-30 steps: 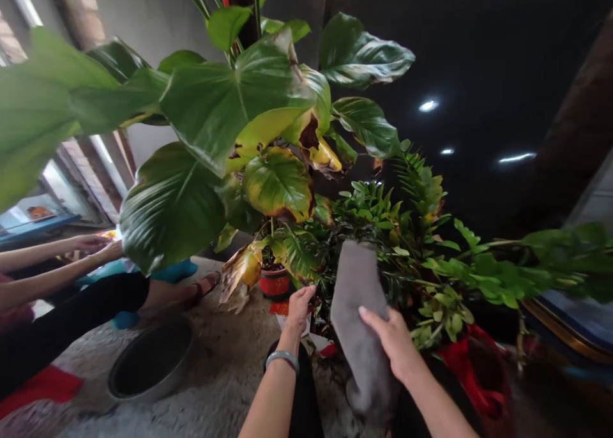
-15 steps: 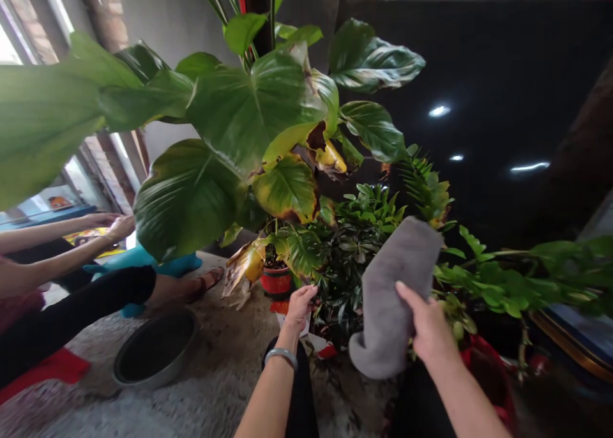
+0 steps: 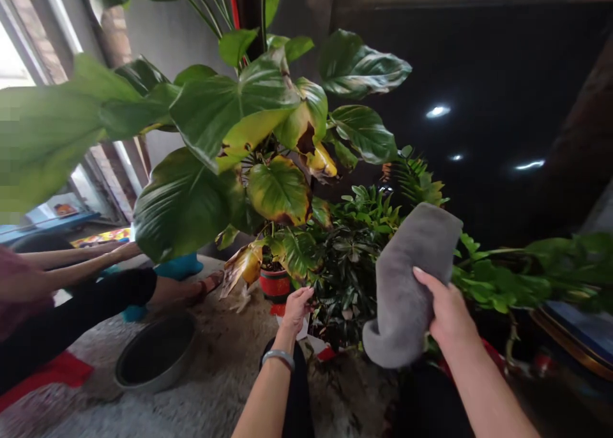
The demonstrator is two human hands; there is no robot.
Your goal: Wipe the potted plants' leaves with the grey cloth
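My right hand [image 3: 450, 317] grips a folded grey cloth [image 3: 405, 285], thumb on top; the cloth's lower end curls to the left. To its left, my left hand [image 3: 295, 310], with a pale bangle on the wrist, has its fingers pinched together at the edge of a dark-leaved plant [image 3: 347, 259]. Whatever lies between those fingertips, if anything, is too small to make out. Above it rises a large broad-leaved plant [image 3: 205, 119], some leaves yellow with brown edges, in a red pot [image 3: 274, 286].
Another person [image 3: 52, 291] sits at the left, arms stretched toward the big leaves. A grey basin [image 3: 156, 352] of dark liquid stands on the concrete floor [image 3: 211, 380]. Green foliage [image 3: 517, 272] spreads at the right, before a dark glossy panel [image 3: 498, 93].
My right hand and the grey cloth have shifted right and slightly up. The large upper leaf has swung left, tilting. My left hand stays almost in place, while the other person's hands have moved slightly.
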